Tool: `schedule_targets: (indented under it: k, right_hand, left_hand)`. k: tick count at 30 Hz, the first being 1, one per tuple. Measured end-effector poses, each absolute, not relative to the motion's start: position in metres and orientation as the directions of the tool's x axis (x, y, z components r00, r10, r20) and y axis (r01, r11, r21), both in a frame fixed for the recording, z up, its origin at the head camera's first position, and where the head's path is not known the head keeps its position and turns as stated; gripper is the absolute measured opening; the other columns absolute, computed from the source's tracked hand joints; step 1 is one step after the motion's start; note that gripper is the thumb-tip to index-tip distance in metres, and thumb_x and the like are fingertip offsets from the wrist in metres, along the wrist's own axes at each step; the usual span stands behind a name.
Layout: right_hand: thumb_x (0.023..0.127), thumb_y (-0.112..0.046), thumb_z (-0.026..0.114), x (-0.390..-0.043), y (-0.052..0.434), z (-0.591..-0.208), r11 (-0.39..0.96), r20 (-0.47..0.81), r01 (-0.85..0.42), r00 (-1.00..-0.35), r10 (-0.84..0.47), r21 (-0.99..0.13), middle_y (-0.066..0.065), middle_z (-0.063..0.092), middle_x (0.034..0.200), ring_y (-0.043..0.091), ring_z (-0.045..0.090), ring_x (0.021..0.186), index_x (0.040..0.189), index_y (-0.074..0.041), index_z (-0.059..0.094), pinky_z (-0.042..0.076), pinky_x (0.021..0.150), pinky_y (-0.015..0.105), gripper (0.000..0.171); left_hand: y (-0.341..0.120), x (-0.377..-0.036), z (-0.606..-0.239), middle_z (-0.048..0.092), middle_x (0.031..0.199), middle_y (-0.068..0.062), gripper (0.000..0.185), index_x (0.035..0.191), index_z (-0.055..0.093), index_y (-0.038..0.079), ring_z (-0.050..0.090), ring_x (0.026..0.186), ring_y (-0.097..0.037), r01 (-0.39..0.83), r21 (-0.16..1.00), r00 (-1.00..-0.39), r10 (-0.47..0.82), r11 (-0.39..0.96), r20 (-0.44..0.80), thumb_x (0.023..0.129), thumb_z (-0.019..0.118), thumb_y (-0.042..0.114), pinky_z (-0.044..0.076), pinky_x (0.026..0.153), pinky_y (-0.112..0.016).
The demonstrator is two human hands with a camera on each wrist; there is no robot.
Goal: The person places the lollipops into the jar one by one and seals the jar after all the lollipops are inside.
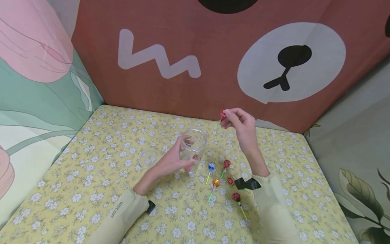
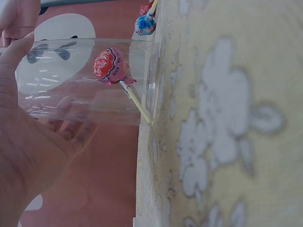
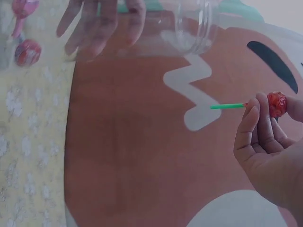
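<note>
My left hand grips a clear jar around its side, the mouth facing up. Inside, low in the jar, are red-wrapped lollipops; one pink-and-red lollipop leans on a pale yellow stick in the left wrist view. Raised above and to the right of the jar, my right hand pinches a red lollipop by its wrapped head between thumb and fingers. Its green stick points toward the jar side.
Right of the jar lie several lollipops: a blue one, a red one, an orange one and a dark red one. Another red one is partly hidden by the right wrist strap. A clear round lid lies left of the jar.
</note>
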State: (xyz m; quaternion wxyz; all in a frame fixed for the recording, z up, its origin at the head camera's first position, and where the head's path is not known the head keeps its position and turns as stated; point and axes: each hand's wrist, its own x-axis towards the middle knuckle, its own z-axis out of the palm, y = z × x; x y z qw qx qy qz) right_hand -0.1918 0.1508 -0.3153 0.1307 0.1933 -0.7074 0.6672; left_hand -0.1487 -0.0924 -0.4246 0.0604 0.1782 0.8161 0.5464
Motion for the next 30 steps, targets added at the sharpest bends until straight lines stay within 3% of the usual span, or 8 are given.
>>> schedule_targets:
  k: [12, 30]
  right_hand:
    - [0.104, -0.011, 0.062, -0.171, 0.134, -0.299, -0.016, 0.452, -0.453, -0.885, -0.112, -0.891, 0.004, 0.071, 0.079, 0.016, 0.067, 0.071, 0.096, 0.000, 0.070, 0.057, 0.069, 0.027, 0.016]
    - [0.103, -0.011, 0.062, -0.159, 0.113, -0.296, 0.018, 0.433, -0.448, -0.873, -0.223, -0.894, 0.004, 0.072, 0.080, 0.018, 0.068, 0.072, 0.098, 0.005, 0.070, 0.058, 0.070, 0.029, 0.019]
  left_hand:
    - [-0.093, -0.149, -0.425, 0.050, 0.147, 0.001, 0.085, 0.155, 0.031, 0.022, 0.048, 0.129, -0.031, 0.233, 0.914, -0.925, 0.367, 0.332, 0.102, 0.089, 0.081, 0.037, 0.044, 0.103, -0.059]
    - [-0.094, -0.151, -0.426, 0.050, 0.149, -0.009, 0.086, 0.154, 0.031, 0.021, 0.050, 0.129, -0.031, 0.228, 0.930, -0.918, 0.382, 0.288, 0.107, 0.087, 0.083, 0.036, 0.045, 0.104, -0.058]
